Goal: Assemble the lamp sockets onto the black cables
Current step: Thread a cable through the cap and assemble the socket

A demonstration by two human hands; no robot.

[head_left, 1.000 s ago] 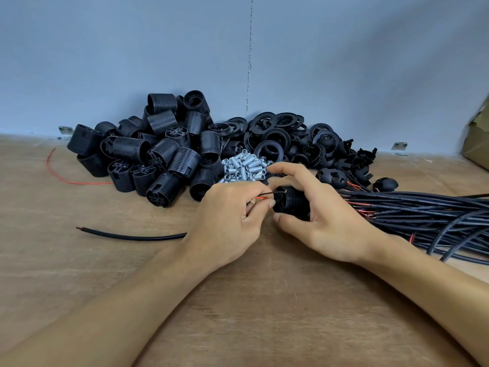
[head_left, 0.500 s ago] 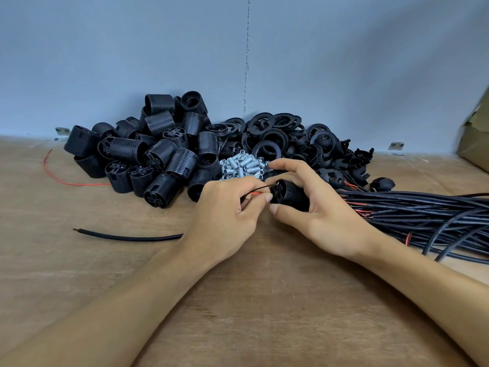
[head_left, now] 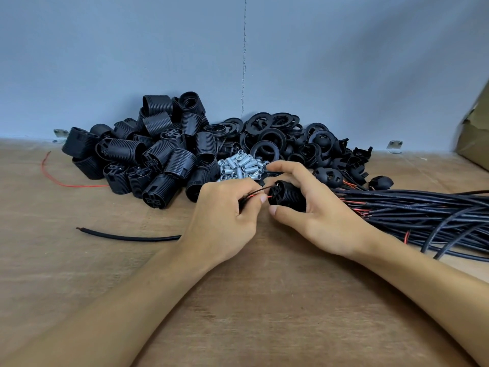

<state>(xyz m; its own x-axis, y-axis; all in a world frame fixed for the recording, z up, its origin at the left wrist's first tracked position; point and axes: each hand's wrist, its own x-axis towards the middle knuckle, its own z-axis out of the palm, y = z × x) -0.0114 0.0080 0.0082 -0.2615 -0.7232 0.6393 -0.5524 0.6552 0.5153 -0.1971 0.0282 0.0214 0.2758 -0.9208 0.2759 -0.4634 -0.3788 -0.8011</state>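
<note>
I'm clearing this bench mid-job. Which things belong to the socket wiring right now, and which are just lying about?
Job: socket in right hand, wires pinched by left hand, cable bundle, socket pile, ring pile, metal sleeves.
Lying about: loose red wire, cardboard box, wall brackets.

left grip: bare, nails short | right grip: bare, nails short | forearms: bare to frame edge

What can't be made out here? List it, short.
Too small: whether the wires are seated in the socket.
Hidden by the left hand: where the loose cable goes.
Hidden by the right hand: the socket's far end.
Cut off at right edge: cable bundle, cardboard box.
All head view.
</note>
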